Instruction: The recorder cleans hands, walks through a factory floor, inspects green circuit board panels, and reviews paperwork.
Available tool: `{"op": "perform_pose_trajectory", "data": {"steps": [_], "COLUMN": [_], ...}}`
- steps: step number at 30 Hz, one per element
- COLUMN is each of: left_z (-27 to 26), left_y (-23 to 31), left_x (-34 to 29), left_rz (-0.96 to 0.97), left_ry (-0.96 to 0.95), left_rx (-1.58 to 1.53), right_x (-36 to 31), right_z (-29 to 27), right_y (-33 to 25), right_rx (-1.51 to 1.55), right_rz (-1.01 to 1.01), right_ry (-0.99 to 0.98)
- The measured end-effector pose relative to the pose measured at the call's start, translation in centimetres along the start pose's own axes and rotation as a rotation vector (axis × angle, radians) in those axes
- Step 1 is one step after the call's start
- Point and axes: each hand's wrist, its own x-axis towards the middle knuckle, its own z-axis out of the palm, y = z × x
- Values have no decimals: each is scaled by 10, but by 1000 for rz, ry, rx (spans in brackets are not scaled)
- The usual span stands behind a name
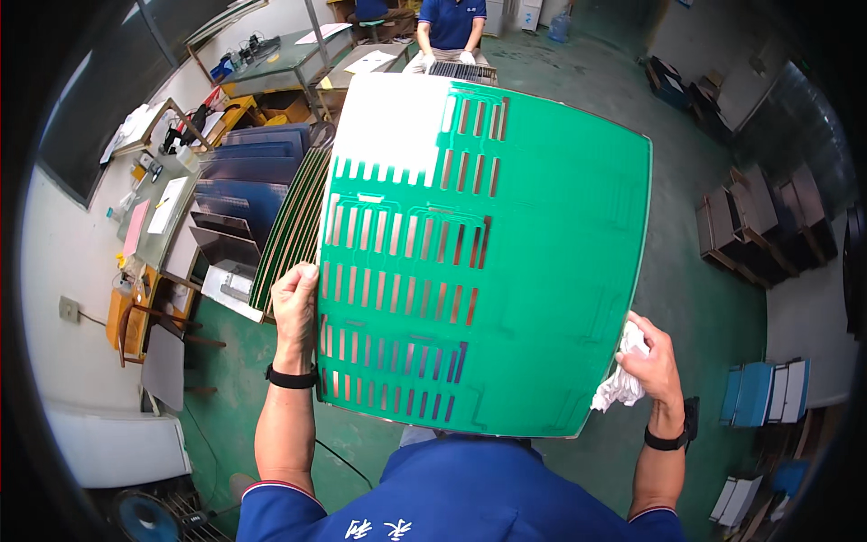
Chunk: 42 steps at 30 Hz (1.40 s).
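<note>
A large green circuit board (560, 253) stands raised in front of me, held up between both hands. Rows of copper-coloured rectangular pads run down its left half, and bright glare whites out its upper left corner. On its left edge, my left hand (294, 303) grips with the thumb in front; the fingers behind are partly hidden. Lower on the opposite edge, my right hand (654, 363) is closed round the board's side. Bunched in that same hand is a crumpled white cloth (621, 378), hanging by the board's lower right corner.
Left of the board, several similar panels (298, 212) lean upright in a row, with dark blue sheets (239, 194) behind. A workbench (172, 181) lines the left wall; a fan (149, 517) stands lower left. Ahead sits a person (452, 27). Stacked dark panels (759, 212) stand at right.
</note>
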Motion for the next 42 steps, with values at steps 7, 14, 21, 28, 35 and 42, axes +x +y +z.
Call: {"op": "perform_pose_trajectory", "data": {"steps": [7, 14, 21, 28, 35, 42], "left_z": [4, 9, 8, 15, 10, 14], "left_y": [6, 9, 6, 6, -24, -40], "left_x": [1, -1, -7, 2, 11, 14], "left_rz": [-13, 38, -1, -26, -127, -170], "left_ry": [-4, -33, 22, 1, -16, -5], "left_rx": [-35, 5, -25, 52, -29, -55], "right_x": [-3, 1, 0, 2, 5, 9], "right_z": [-2, -6, -9, -11, -13, -12], "right_y": [-3, 5, 7, 0, -5, -3], "right_rx": [150, 200, 197, 172, 202, 224], "right_rz": [14, 10, 5, -16, 38, 76], "right_ry": [21, -2, -7, -18, -30, -68]}}
